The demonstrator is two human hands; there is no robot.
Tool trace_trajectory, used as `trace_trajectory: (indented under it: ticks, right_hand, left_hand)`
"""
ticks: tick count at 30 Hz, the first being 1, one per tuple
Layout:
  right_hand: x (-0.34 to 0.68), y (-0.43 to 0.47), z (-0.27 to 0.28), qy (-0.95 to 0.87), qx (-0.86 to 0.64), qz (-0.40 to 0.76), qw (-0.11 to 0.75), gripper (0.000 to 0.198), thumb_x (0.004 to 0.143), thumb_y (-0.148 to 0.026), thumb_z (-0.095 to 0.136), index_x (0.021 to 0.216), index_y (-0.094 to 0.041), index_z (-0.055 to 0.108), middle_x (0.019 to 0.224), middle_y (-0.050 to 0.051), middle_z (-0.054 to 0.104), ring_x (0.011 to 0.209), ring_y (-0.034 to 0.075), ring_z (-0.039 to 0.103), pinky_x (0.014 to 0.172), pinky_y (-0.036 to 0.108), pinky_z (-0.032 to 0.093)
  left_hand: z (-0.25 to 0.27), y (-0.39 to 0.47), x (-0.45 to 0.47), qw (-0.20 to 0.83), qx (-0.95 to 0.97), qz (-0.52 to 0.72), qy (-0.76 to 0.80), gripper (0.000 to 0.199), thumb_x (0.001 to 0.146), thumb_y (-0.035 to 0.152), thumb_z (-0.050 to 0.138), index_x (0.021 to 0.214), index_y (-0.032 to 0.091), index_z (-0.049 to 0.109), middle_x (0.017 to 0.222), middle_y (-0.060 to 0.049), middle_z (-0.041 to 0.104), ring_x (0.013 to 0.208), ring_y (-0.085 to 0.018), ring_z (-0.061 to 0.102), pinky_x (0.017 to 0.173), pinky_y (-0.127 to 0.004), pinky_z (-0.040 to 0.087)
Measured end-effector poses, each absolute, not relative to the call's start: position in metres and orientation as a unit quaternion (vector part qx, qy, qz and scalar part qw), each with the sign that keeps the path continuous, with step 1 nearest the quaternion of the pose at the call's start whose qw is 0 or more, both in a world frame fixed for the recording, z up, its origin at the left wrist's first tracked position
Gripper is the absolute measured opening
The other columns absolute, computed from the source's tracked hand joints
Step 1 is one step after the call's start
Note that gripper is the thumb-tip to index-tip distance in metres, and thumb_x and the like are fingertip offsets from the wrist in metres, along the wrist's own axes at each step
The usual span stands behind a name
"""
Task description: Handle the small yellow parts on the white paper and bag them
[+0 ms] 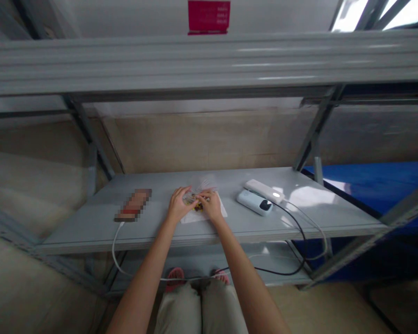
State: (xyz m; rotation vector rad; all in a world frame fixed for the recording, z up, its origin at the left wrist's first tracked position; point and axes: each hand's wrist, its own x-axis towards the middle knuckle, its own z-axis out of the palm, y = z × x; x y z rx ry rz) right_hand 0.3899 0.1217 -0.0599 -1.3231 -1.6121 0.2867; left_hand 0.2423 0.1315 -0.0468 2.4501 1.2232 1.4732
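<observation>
On the middle of the grey shelf, a clear, crinkled plastic bag (205,183) lies on a white sheet (191,218). My left hand (178,204) grips its left side, with thumb and fingers curled in. From the right, my right hand (211,202) is closed on the bag too, and its fingertips meet near my left thumb. Small yellow and dark pieces (198,207) show between and below the fingers; what they are is too small to tell. My fingers partly hide the bag.
A phone-like slab (134,205), blurred out, lies left on the shelf (90,227) with a white cable (114,250). To the right are a light-blue power bank (252,202) and a white one (264,190), with cables hanging over the front edge. Metal posts flank the shelf.
</observation>
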Motion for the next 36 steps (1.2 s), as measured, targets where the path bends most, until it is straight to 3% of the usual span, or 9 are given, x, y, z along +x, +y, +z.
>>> trace_trajectory:
  ticks: [6,13,20,28,36]
  right_hand:
    - [0.392,0.114,-0.057,-0.601,-0.654,0.065,0.455,0.022,0.08,-0.037,0.055,0.085,-0.023,0.071,0.088,0.005,0.068,0.082,0.017,0.056,0.074,0.026,0.037]
    - [0.39,0.104,-0.052,-0.631,-0.676,0.04,0.379,0.02,0.066,-0.046,0.068,0.073,-0.028,0.072,0.089,0.004,0.066,0.092,0.022,0.053,0.075,0.03,0.034]
    - [0.391,0.105,-0.055,-0.63,-0.692,0.031,0.353,0.011,0.074,-0.034,0.064,0.076,-0.027,0.072,0.09,0.005,0.065,0.092,0.022,0.052,0.074,0.031,0.032]
    - [0.396,0.097,-0.051,-0.549,-0.744,0.013,0.38,0.032,0.081,-0.046,0.05,0.08,-0.021,0.07,0.087,0.009,0.066,0.087,0.023,0.055,0.072,0.032,0.033]
    - [0.404,0.088,-0.06,-0.58,-0.742,0.056,0.33,0.015,0.071,-0.039,0.064,0.076,-0.026,0.071,0.088,0.006,0.067,0.087,0.024,0.056,0.07,0.031,0.034]
  left_hand:
    - [-0.046,0.133,0.24,0.007,0.771,0.49,0.407,0.047,0.066,0.028,0.068,0.11,0.019,0.053,0.094,-0.006,0.061,0.09,-0.02,0.055,0.083,-0.035,0.045]
    - [-0.046,0.136,0.236,0.005,0.726,0.536,0.43,0.045,0.066,0.025,0.068,0.108,0.02,0.053,0.093,-0.005,0.061,0.09,-0.02,0.055,0.084,-0.035,0.044]
    - [-0.046,0.136,0.238,0.015,0.741,0.522,0.421,0.041,0.067,0.024,0.067,0.106,0.019,0.055,0.091,-0.005,0.061,0.089,-0.02,0.056,0.084,-0.034,0.044]
    - [-0.047,0.137,0.238,0.022,0.744,0.513,0.428,0.04,0.069,0.027,0.066,0.106,0.019,0.056,0.093,-0.006,0.062,0.091,-0.02,0.056,0.085,-0.036,0.044]
    - [-0.049,0.14,0.238,0.028,0.745,0.514,0.424,0.038,0.068,0.026,0.066,0.104,0.02,0.056,0.092,-0.005,0.062,0.09,-0.019,0.056,0.085,-0.035,0.044]
